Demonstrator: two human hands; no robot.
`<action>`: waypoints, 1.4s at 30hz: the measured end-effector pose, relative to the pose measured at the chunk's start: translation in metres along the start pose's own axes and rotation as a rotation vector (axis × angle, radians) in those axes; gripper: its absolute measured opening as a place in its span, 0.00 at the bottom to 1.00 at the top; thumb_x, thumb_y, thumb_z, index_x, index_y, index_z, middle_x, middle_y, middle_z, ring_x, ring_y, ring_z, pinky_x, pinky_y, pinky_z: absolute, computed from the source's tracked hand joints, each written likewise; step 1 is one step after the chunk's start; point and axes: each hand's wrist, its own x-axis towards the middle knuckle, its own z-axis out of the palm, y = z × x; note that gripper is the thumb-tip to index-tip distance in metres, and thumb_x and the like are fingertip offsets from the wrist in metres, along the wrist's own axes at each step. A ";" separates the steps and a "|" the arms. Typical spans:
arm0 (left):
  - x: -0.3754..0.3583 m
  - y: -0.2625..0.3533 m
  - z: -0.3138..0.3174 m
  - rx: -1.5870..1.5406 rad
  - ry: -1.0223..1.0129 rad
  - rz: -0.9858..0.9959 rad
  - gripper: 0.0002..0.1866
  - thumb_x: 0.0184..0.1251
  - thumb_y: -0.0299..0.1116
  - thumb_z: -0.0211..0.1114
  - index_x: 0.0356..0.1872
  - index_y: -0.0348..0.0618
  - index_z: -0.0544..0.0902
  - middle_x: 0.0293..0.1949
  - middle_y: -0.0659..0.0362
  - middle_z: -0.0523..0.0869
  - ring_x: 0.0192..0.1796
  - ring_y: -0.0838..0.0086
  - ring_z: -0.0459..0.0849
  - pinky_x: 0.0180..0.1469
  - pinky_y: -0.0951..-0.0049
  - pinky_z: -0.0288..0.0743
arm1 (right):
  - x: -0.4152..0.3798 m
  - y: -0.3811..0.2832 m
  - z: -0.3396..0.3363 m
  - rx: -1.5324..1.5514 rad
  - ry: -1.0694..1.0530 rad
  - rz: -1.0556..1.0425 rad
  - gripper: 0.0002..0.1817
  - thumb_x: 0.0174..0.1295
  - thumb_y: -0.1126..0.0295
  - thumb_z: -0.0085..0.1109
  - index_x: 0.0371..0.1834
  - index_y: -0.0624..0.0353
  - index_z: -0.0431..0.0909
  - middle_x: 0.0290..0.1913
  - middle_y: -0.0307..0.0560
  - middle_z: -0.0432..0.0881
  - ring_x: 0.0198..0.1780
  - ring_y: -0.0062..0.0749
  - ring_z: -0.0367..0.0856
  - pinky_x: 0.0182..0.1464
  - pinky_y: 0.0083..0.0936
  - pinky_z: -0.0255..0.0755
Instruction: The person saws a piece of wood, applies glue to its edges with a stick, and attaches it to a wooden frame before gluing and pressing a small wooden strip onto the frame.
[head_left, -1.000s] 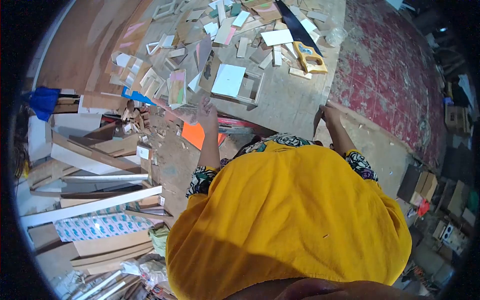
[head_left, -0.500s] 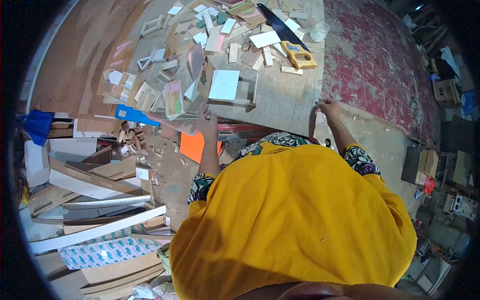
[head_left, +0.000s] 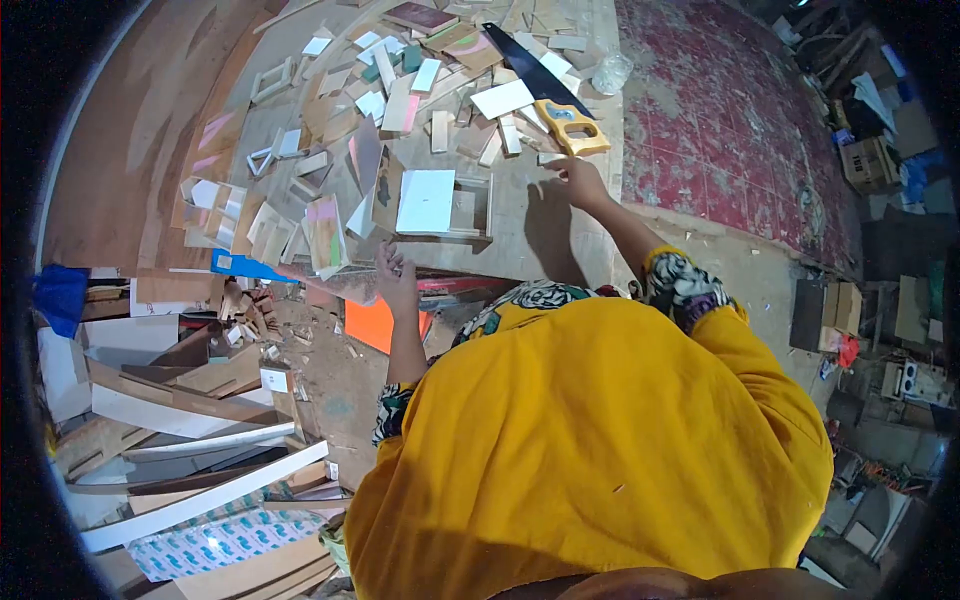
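Note:
My right hand (head_left: 580, 183) reaches over the workbench with fingers apart, fingertips right at a small wood block (head_left: 549, 158). Just beyond the block lies a handsaw (head_left: 572, 128) with a yellow handle and a dark blade pointing away to the left. My left hand (head_left: 396, 268) hovers at the bench's front edge, fingers loosely bent and apart, holding nothing. Close in front of it stands a small wooden frame (head_left: 472, 236) with a white panel (head_left: 427, 200) over its left part. A brown board (head_left: 386, 190) stands upright against the frame's left side.
Several wood offcuts (head_left: 400, 105) are heaped across the back and left of the bench. A crumpled clear plastic bag (head_left: 611, 74) lies beyond the saw. To the right is a worn red surface (head_left: 720, 150). Long boards (head_left: 210, 495) and an orange sheet (head_left: 370, 325) lie below at left.
My right hand has moved forward and left from the bench's front edge to the small block by the saw. My left hand stays near the front edge. The view has shifted slightly.

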 end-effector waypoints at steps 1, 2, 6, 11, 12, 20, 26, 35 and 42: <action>0.001 -0.004 -0.002 -0.010 -0.012 -0.017 0.32 0.49 0.22 0.57 0.61 0.35 0.62 0.53 0.48 0.73 0.48 0.68 0.76 0.50 0.71 0.70 | 0.014 -0.002 -0.002 -0.098 0.035 -0.004 0.17 0.45 0.65 0.59 0.40 0.57 0.81 0.38 0.53 0.81 0.40 0.43 0.81 0.44 0.32 0.72; 0.002 -0.009 -0.003 -0.019 -0.023 -0.033 0.32 0.50 0.22 0.57 0.61 0.36 0.62 0.53 0.48 0.73 0.49 0.68 0.76 0.50 0.71 0.69 | 0.028 -0.005 -0.005 -0.100 0.039 -0.008 0.17 0.45 0.65 0.59 0.40 0.57 0.81 0.38 0.53 0.81 0.40 0.43 0.81 0.44 0.32 0.72; 0.000 -0.002 -0.005 0.031 -0.043 0.004 0.31 0.51 0.21 0.57 0.61 0.37 0.62 0.52 0.49 0.74 0.48 0.68 0.76 0.50 0.71 0.69 | 0.090 -0.014 -0.009 -0.157 0.045 0.064 0.16 0.47 0.66 0.56 0.40 0.54 0.81 0.36 0.54 0.81 0.39 0.46 0.79 0.45 0.35 0.72; -0.019 0.030 -0.007 -0.156 0.024 -0.105 0.30 0.51 0.18 0.55 0.61 0.39 0.64 0.49 0.51 0.75 0.47 0.71 0.76 0.48 0.74 0.71 | 0.146 -0.036 -0.009 -0.427 0.068 -0.256 0.30 0.44 0.72 0.53 0.58 0.51 0.67 0.54 0.52 0.73 0.50 0.50 0.74 0.50 0.37 0.71; -0.025 0.030 -0.007 -0.152 0.052 -0.112 0.30 0.51 0.18 0.55 0.61 0.39 0.64 0.49 0.51 0.75 0.47 0.71 0.76 0.48 0.74 0.71 | 0.151 -0.050 -0.015 -0.544 -0.035 -0.278 0.33 0.45 0.72 0.54 0.61 0.51 0.62 0.56 0.51 0.71 0.52 0.50 0.72 0.51 0.37 0.70; -0.067 0.039 -0.016 -0.060 0.077 -0.137 0.23 0.55 0.21 0.58 0.55 0.37 0.70 0.48 0.53 0.77 0.45 0.73 0.77 0.45 0.77 0.72 | 0.183 -0.051 0.009 -0.750 -0.335 -0.380 0.34 0.42 0.69 0.63 0.58 0.50 0.65 0.52 0.46 0.71 0.56 0.42 0.70 0.50 0.37 0.71; -0.077 0.052 0.004 0.020 0.057 -0.199 0.19 0.55 0.21 0.57 0.50 0.32 0.73 0.44 0.54 0.80 0.41 0.77 0.78 0.43 0.78 0.72 | 0.158 -0.080 -0.019 -0.332 -0.106 -0.618 0.34 0.40 0.64 0.66 0.55 0.51 0.66 0.47 0.50 0.71 0.51 0.46 0.71 0.50 0.36 0.69; -0.048 0.105 0.043 0.065 -0.093 0.024 0.16 0.57 0.21 0.54 0.48 0.38 0.76 0.40 0.56 0.80 0.41 0.76 0.80 0.39 0.79 0.73 | 0.177 -0.041 -0.006 1.149 -0.160 0.390 0.17 0.55 0.68 0.58 0.48 0.59 0.72 0.38 0.42 0.79 0.37 0.31 0.79 0.40 0.29 0.73; -0.025 0.102 0.050 0.032 -0.100 0.074 0.16 0.59 0.23 0.54 0.50 0.39 0.75 0.41 0.56 0.81 0.41 0.78 0.79 0.40 0.79 0.72 | 0.125 -0.082 -0.001 1.110 -0.274 0.375 0.30 0.49 0.82 0.57 0.56 0.56 0.59 0.41 0.45 0.74 0.42 0.33 0.77 0.40 0.29 0.75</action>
